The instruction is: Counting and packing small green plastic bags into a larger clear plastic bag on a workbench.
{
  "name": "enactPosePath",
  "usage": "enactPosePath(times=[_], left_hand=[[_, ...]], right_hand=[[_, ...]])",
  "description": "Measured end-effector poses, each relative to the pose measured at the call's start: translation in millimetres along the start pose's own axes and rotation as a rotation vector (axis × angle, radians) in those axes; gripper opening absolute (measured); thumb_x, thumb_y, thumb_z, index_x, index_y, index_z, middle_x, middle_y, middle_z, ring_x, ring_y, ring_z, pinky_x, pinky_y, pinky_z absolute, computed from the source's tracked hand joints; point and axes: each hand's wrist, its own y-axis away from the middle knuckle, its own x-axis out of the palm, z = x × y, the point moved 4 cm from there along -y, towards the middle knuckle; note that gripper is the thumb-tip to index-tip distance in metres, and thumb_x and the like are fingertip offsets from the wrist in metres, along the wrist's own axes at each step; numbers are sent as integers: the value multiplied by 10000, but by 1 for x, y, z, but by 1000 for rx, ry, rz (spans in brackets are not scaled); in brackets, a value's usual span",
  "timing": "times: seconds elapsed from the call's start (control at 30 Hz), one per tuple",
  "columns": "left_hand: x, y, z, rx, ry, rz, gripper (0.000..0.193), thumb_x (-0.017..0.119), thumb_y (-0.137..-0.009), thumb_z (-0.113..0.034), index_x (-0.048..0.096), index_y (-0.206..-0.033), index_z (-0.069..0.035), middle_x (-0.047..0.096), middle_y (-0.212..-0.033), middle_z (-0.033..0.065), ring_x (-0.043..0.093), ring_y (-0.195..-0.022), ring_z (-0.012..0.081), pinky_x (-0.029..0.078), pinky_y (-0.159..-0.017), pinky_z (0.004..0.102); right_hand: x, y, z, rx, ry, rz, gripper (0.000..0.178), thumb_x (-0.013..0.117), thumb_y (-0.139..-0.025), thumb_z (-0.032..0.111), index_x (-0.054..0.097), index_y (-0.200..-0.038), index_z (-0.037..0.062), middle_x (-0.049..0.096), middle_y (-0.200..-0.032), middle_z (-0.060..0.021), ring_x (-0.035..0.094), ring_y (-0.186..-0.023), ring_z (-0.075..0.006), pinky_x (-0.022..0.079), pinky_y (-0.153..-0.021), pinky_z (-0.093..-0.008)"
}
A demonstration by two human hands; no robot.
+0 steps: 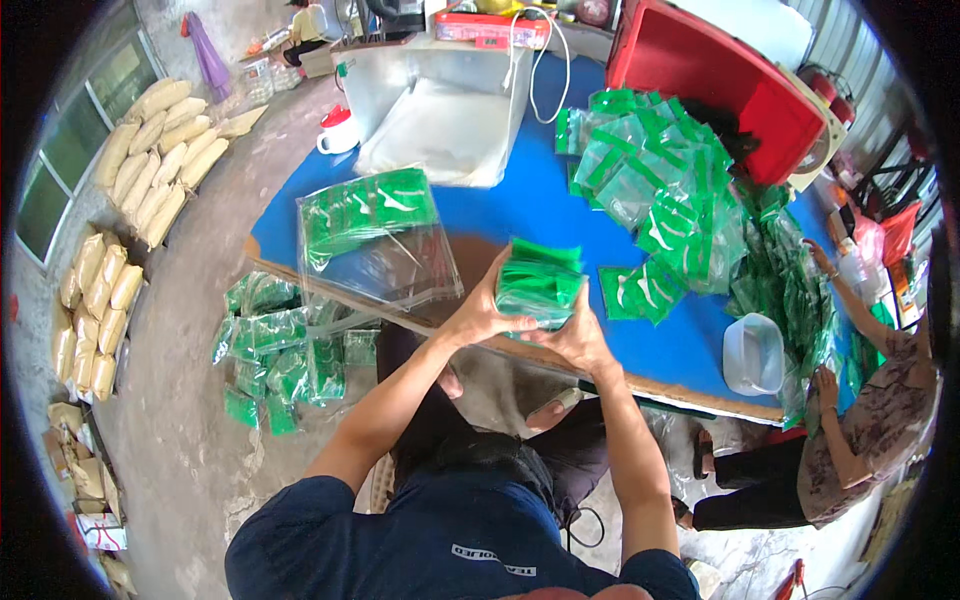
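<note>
Between my two hands is a thick stack of green-and-clear plastic bags, held just above the table's front edge. My left hand grips its left side, thumb across the near face. On the right side, my right hand closes round the lower corner. To the left lies a large clear plastic bag with green packets inside, reaching over the table edge. A loose heap of similar green-and-clear bags spreads to the right, with a few lying flat nearest my right hand.
A blue-topped table carries a metal bin, a red-lidded jug, a red crate and a clear plastic tub. Packed green bundles lie on the floor at left. At right, a co-worker handles green bags.
</note>
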Motion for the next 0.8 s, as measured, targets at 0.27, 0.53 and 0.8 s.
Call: enactPosePath(times=[0.27, 0.53, 0.8], left_hand=[[-15, -1, -4, 60, -119, 2, 1194, 942, -644, -168, 166, -1545, -63, 410, -1461, 111, 417, -1343, 223, 363, -1119, 384], [-19, -2, 11, -51, -131, 67, 1128, 937, -647, -141, 217, -1510, -56, 465, -1404, 93, 438, -1319, 205, 372, -1113, 377], [-17, 3, 7, -80, -133, 127, 1051, 926, -635, -64, 295, -1476, -73, 492, -1357, 46, 475, -1267, 186, 392, -1088, 356]], right_hand=[[-9, -5, 10, 13, 267, 25, 1086, 905, -654, 193, 192, -1454, 20, 488, -1336, -278, 489, -1257, -440, 417, -1060, -469], [-1, 2, 3, 111, 304, -31, 1034, 918, -618, 275, 288, -1399, 26, 522, -1260, -241, 494, -1206, -462, 412, -1010, -518], [-3, 5, 2, 205, 340, 15, 1026, 928, -587, 307, 335, -1369, 10, 558, -1244, -253, 512, -1204, -448, 371, -1041, -509]])
